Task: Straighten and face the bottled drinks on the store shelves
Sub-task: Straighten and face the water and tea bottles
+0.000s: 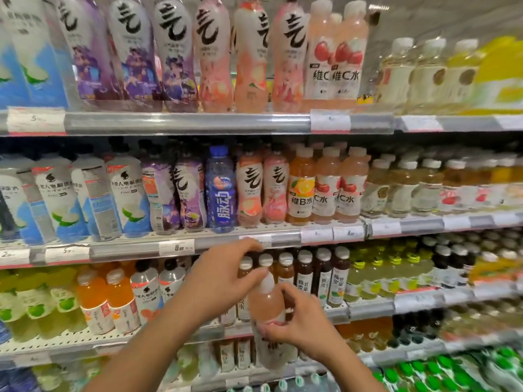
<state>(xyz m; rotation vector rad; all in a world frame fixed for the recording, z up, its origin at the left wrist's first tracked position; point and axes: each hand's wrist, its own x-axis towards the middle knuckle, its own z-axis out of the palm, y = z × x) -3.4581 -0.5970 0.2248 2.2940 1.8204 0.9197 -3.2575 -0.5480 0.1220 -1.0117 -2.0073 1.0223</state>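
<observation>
A pink drink bottle (267, 306) with a white cap and white label is held off the shelf, in front of the third shelf down. My right hand (297, 323) grips its body from the right, fingers curled round it. My left hand (223, 275) reaches over from the left, its fingertips at the bottle's cap and at the caps of the brown tea bottles (305, 275) behind. On the shelf above stand a blue bottle (220, 188), pink bottles (261, 188) and orange and pink vitamin water bottles (325, 188).
The top shelf holds tall purple and pink bottles (198, 52). Orange and green drinks (93, 301) fill the third shelf's left; yellow-green bottles (382, 275) its right. Grey price rails (184, 123) front each shelf. Lower shelves hold green-capped bottles (452, 372).
</observation>
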